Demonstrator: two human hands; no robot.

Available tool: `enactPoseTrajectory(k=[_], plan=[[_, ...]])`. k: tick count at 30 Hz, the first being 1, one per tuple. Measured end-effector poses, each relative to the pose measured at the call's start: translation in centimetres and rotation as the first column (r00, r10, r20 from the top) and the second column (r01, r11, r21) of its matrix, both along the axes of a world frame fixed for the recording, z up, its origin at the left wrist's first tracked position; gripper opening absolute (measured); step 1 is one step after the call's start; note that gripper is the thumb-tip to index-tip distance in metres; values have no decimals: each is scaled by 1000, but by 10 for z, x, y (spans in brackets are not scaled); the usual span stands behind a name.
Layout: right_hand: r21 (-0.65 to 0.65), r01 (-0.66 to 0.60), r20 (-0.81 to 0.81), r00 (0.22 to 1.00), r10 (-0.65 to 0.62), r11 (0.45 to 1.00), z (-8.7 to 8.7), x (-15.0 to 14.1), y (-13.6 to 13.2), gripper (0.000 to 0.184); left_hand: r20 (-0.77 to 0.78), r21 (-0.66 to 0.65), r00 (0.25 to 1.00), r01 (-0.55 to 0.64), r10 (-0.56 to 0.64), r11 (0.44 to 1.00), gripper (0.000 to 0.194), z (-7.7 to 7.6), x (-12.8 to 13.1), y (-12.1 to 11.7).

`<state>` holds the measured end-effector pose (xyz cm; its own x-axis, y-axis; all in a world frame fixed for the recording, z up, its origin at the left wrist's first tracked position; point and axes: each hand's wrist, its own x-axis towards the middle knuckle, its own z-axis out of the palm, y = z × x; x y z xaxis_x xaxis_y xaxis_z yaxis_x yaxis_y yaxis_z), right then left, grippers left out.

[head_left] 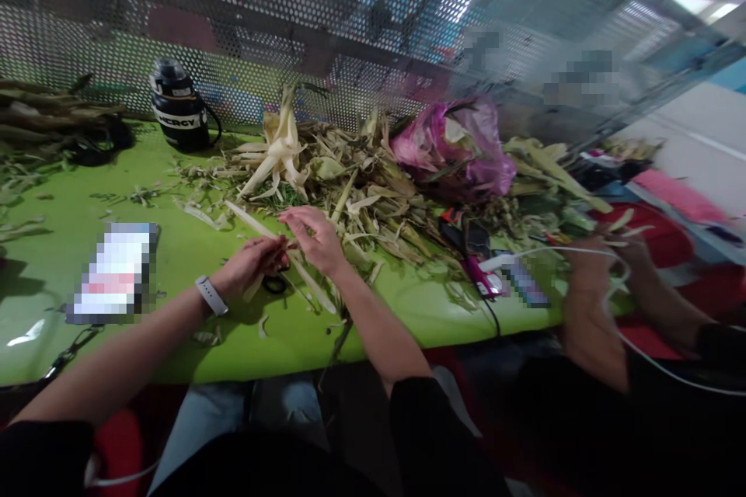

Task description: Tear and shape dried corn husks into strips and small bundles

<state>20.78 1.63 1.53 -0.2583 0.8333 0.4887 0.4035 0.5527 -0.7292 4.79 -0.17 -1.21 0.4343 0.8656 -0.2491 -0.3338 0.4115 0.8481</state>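
Observation:
My left hand, with a white watch at the wrist, and my right hand meet over the green table. Both pinch a long pale strip of dried husk that runs from upper left down to lower right between them. The fingers of both hands are closed around the strip. A small black ring-shaped object lies on the table just under my left hand. Right behind my hands rises a big heap of dried husks and leaves.
A black jug stands at the back left by the perforated metal wall. A phone lies at left. A pink plastic bag sits on the heap. Another person's hands work at right beside a white cable and tools.

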Motion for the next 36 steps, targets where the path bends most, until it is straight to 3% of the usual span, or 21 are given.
enactPoseTrajectory(k=[5,8,11,18,24,28,33,36], plan=[[-2,-3,276,961,3,1000,-2,10,11,47,-27,18,997,-68,69,998,24,2,-6,5],[-59,-77,342,935,92,995,-5,11,13,47,-34,65,996,-85,87,994,25,-3,-6,6],[-96,-62,375,922,94,993,-7,10,13,50,-13,88,996,-88,89,992,27,-5,-6,7],[149,52,458,881,-116,987,-11,7,14,44,-59,79,997,-36,41,996,31,-2,-10,14],[186,66,476,867,-148,980,-13,8,15,40,-10,5,1000,-24,25,1000,27,2,-12,14],[167,84,459,875,-153,982,-13,10,16,43,-8,47,1000,-8,8,999,21,0,-12,14],[81,93,404,907,-118,992,-10,11,16,48,-32,94,999,-4,7,996,16,-2,-12,14],[-25,78,281,957,-68,997,-10,12,16,47,-71,140,997,43,-33,989,20,1,-13,13]])
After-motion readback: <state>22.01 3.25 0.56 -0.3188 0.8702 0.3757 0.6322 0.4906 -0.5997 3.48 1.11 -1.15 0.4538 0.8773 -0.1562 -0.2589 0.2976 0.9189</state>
